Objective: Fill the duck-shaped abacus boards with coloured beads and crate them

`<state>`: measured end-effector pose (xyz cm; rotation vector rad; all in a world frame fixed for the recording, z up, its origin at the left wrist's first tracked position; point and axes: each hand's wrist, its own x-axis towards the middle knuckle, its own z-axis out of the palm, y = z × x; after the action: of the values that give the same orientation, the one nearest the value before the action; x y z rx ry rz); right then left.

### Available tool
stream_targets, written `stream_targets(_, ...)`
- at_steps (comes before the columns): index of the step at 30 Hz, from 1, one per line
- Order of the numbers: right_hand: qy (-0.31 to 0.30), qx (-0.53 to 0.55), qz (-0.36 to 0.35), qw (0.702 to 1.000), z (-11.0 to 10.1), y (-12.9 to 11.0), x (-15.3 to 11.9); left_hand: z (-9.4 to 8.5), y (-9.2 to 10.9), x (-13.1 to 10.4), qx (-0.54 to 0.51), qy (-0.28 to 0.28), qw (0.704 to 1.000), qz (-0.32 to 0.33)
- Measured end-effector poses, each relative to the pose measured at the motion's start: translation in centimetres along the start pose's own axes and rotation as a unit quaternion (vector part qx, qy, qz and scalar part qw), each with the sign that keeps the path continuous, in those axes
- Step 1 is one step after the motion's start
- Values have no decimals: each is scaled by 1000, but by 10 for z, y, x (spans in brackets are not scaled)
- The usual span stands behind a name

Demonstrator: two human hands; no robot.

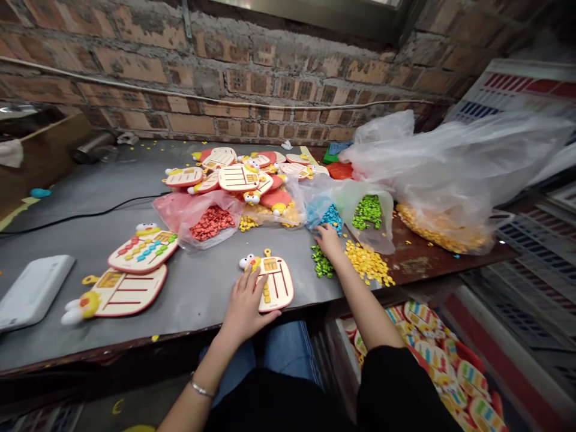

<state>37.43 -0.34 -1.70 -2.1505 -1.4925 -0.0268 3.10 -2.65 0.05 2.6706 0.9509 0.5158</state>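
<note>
My left hand rests with its fingers spread on the left side of a cream toy board, which has slots, a yellow head and several yellow pieces in one slot. Farther right, my right hand reaches to the blue pieces at the mouth of a clear bag; its fingertips are among them, and what they hold, if anything, is too small to tell. Beside that wrist lie green pieces and yellow pieces. Red pieces fill a bag at the middle, and green pieces another.
Toy boards are piled at the back. At left are a board with coloured pieces, another board and a white device. A large plastic bag stands right. A crate of toys sits below.
</note>
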Motion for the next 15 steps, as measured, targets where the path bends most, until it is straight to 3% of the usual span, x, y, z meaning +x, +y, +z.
stream_targets(5,3,53,19,998,-2,15,9,6,4,1,9,14,1000,7)
stream_targets(9,34,84,41,995,-13,13,4,9,4,4,7,20,999,26)
stream_targets(12,81,188,33,978,-22,-6,-15,11,2,5,5,27,999,35)
stream_targets(15,48,283,-17,958,-24,-39,-43,12,1,4,1,26,999,38)
